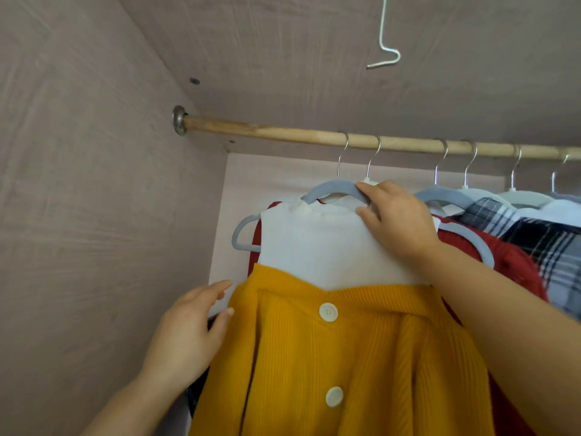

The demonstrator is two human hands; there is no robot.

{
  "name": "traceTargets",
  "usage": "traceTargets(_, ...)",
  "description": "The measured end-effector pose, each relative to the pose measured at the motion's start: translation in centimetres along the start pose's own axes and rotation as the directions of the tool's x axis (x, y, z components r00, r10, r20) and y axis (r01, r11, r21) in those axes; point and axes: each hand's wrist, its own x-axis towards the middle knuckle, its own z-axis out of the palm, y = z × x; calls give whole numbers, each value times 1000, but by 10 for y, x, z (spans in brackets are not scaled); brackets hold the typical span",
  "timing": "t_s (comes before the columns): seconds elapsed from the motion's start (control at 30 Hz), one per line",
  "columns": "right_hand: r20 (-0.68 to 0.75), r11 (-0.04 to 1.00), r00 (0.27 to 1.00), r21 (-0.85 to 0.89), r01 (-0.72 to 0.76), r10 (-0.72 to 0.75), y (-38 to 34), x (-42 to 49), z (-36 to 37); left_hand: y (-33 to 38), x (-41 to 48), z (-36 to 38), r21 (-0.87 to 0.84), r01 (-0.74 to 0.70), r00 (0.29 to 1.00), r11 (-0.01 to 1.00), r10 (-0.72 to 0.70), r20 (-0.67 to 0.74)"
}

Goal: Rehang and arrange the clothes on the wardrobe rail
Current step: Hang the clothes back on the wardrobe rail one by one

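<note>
Head view: the right grip [396,221] is closed round the grey hanger [333,187], with one digit over and one under the hanger's arm, just beside its neck. The hanger's hook sits over the wooden rail [283,133] just above this grip. It carries a white top [314,247] with a yellow cardigan [345,357] over it, both hanging below the grip.

The left grip [188,335] is open and holds nothing. Its fingers are loosely extended, and the fingertips touch the cardigan's shoulder edge.

A second hook sits just beside the held one. Behind the right wrist hangs a red knit [515,265], and a plaid shirt [547,247] hangs further along.

The wardrobe side wall [78,184] stands close beyond the left grip. From the held hook to the rail bracket [179,120] the rail is bare.
</note>
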Motion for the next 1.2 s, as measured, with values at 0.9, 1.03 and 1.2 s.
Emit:
traceTargets(0.9,128,306,661,938,160,-740,-277,-467,54,66,-464,-95,632,724,480,275,-860,-176)
traceTargets(1.03,1,83,480,985,150,-877,-331,-539,-11,130,-561,-144,560,827,208,-49,-899,-386)
traceTargets(1.2,-264,-222,321,962,162,-910,-391,-594,-97,222,-643,-202,396,839,-39,-374,-767,-640)
